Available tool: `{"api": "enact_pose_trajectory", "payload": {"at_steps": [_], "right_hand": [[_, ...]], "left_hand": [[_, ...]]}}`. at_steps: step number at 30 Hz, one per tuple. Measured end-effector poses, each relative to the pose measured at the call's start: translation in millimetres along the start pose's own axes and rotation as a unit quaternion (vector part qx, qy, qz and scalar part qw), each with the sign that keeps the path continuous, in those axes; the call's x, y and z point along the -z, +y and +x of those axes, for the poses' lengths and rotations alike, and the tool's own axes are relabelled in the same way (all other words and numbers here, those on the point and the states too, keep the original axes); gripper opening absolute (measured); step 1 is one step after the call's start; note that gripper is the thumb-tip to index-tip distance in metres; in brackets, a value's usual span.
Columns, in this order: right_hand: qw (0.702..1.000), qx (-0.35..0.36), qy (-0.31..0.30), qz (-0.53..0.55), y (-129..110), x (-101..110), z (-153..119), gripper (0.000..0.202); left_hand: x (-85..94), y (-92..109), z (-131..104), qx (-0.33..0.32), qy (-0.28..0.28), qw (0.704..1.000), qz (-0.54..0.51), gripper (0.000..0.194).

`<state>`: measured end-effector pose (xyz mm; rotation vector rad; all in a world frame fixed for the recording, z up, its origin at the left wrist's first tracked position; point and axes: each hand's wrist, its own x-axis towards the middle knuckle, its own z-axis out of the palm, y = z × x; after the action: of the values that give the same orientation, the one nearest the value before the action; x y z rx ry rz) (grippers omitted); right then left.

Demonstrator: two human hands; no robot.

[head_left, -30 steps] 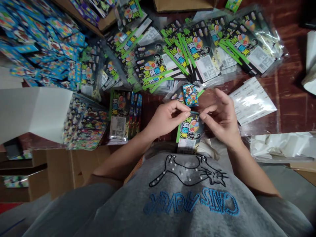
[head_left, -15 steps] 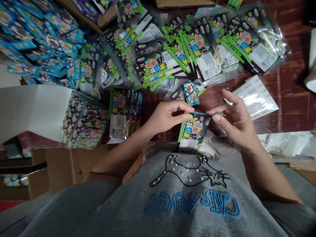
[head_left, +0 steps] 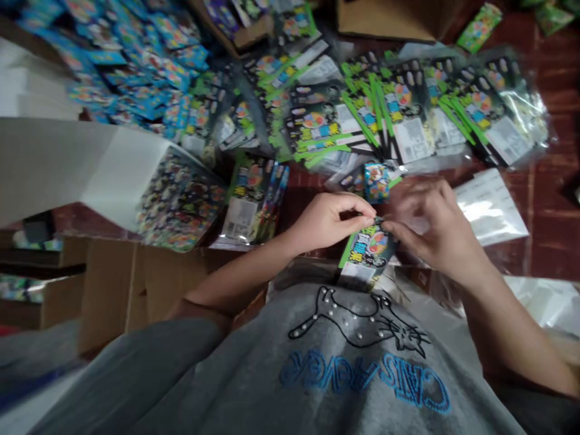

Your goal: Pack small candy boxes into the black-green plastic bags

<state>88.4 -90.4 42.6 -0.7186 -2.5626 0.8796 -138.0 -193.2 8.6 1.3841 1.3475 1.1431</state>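
Note:
A black and green printed packet [head_left: 366, 257] hangs at the table's near edge, in front of my shirt. My left hand [head_left: 333, 220] pinches its top edge between thumb and forefinger. At the packet's top right corner, my right hand [head_left: 432, 226] has its thumb against the edge; its other fingers are curled and smeared by motion. Just beyond the packet lies a small blue sachet [head_left: 377, 182] on the dark red table [head_left: 301, 187].
Black-green packets [head_left: 317, 121] in clear bags spread across the table's far part. Blue sachets [head_left: 149, 66] are heaped at far left. A white box [head_left: 122, 175] holds more packets, beside a standing packet stack [head_left: 247, 205]. A silvery bag [head_left: 492, 205] lies at right.
The whole view has shifted, so things appear further right. My right hand's fingers have curled in from a spread pose, and both hands now meet closer together at the packet's top.

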Motion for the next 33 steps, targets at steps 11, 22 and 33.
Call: {"api": "enact_pose_trajectory", "payload": {"at_steps": [11,22,33], "right_hand": [[0.985,-0.009,0.005,0.175,-20.7,-57.1,120.7,0.031],[0.994,0.063,-0.083,-0.030,-59.4,-173.4,227.4,0.039],[0.949,0.250,-0.183,-0.058,-61.4,-108.7,187.9,0.103]], "left_hand": [[62.8,12.9,-117.1,-0.075,0.300,0.924,0.225,0.068],[82.3,-82.2,-185.1,0.084,0.261,0.853,0.445,0.076],[93.5,-51.9,-203.0,0.077,0.273,0.959,0.007,0.088]]}}
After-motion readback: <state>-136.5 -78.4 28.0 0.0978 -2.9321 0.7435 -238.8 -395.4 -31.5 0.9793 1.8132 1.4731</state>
